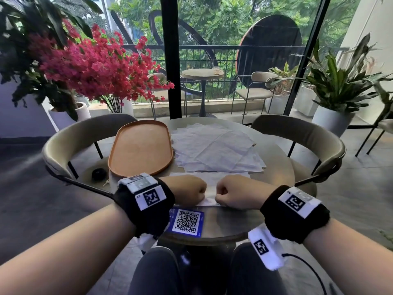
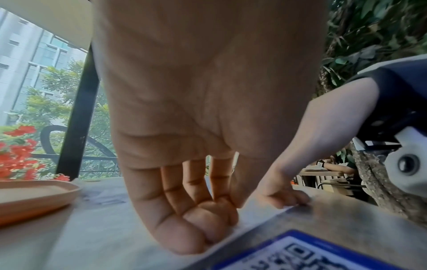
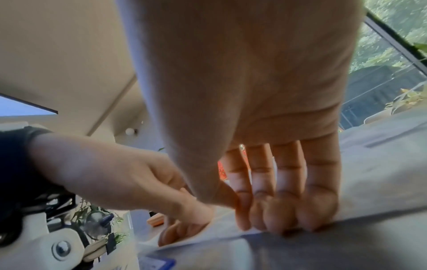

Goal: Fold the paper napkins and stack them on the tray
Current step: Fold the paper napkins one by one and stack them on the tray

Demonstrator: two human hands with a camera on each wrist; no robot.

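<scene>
A white paper napkin [image 1: 212,178] lies flat at the near side of the round table [image 1: 276,167]. My left hand [image 1: 188,190] and right hand [image 1: 232,193] sit close together at its near edge, fingers curled, each pinching that edge between thumb and forefinger. The left wrist view has the left hand [image 2: 221,215] knuckles-down on the napkin [image 2: 104,228], and the right wrist view has the right hand [image 3: 265,215] the same way on the napkin [image 3: 381,173]. An orange oval tray [image 1: 140,145] stands at the back left with nothing on it. A loose pile of unfolded napkins [image 1: 217,145] lies to its right.
A blue QR-code sticker [image 1: 187,222] is on the table just in front of the hands. Beige chairs [image 1: 70,141] ring the table, and a small black object [image 1: 98,174] sits on the left one. Potted plants and a window wall stand behind.
</scene>
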